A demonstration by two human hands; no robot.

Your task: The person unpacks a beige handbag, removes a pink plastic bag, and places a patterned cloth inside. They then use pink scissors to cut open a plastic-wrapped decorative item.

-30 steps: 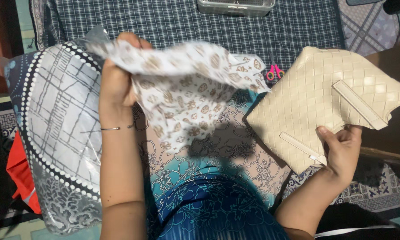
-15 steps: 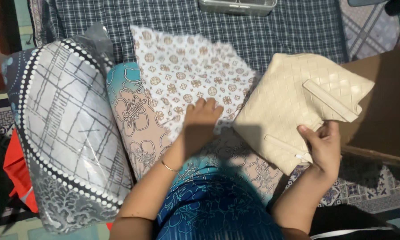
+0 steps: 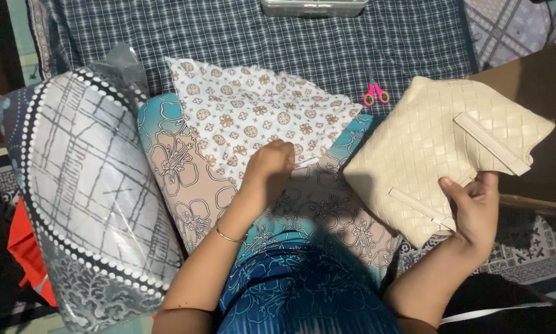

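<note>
Head view: the left hand rests knuckles-up on the near edge of the patterned cloth, a white piece with brown floral medallions; its fingers are curled and pressing the fabric down, though whether they pinch the edge or only hold it flat cannot be told. The cloth lies spread over the lap, on a floral garment in teal and pink, and looks mostly flattened, with wrinkles left along its far and right edges. The right hand is clenched on the lower corner of the cream woven bag, thumb on top, holding it tilted just beside the cloth; one flat strap runs across its face and another along its near edge. Judging from this, the cloth is laid out and the bag is in hand but not yet brought onto it.

To the left sits a bulky package: folded grey, white and navy fabric with a dotted border, sealed in clear shiny plastic. No label shows on it. Beyond the cloth, small pink scissors lie on a checked blue blanket, and a grey rectangular tin sits at the top edge. A brown cardboard box stands behind the bag.
</note>
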